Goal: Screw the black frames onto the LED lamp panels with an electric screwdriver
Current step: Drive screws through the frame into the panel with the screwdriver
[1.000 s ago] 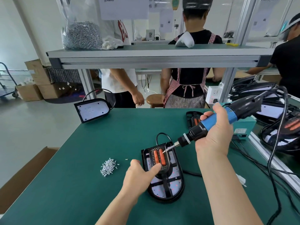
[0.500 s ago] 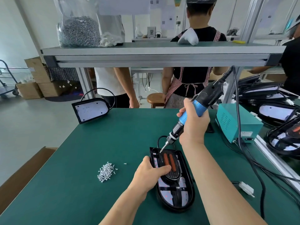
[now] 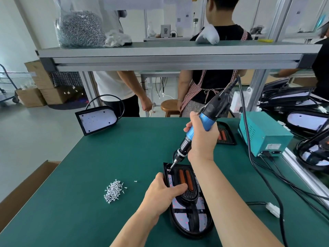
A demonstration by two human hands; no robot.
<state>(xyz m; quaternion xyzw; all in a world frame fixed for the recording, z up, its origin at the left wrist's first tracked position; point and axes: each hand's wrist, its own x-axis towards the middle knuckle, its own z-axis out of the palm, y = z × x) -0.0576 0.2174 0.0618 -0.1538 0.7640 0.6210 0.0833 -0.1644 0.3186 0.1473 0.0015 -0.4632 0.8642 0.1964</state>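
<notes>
An LED lamp panel with its black frame (image 3: 191,213) lies on the green table (image 3: 99,157) in front of me. My left hand (image 3: 161,195) holds the frame down, thumb across the two orange strips and fingers at its left edge. My right hand (image 3: 202,138) grips the blue and black electric screwdriver (image 3: 204,122), tilted, with its bit tip at the frame's far left corner. A pile of small silver screws (image 3: 113,191) lies on the table to the left of the lamp.
A second lamp (image 3: 98,120) leans at the table's far left; another black frame (image 3: 225,134) lies behind my right hand. A teal power box (image 3: 263,132) with cables stands at the right, more lamps (image 3: 306,120) beyond it. A shelf (image 3: 178,56) spans overhead. People stand behind the bench.
The screwdriver swung from a flat pose at the right to steeply tilted, and its bit came down onto the frame's far left corner. My left hand kept holding the lamp.
</notes>
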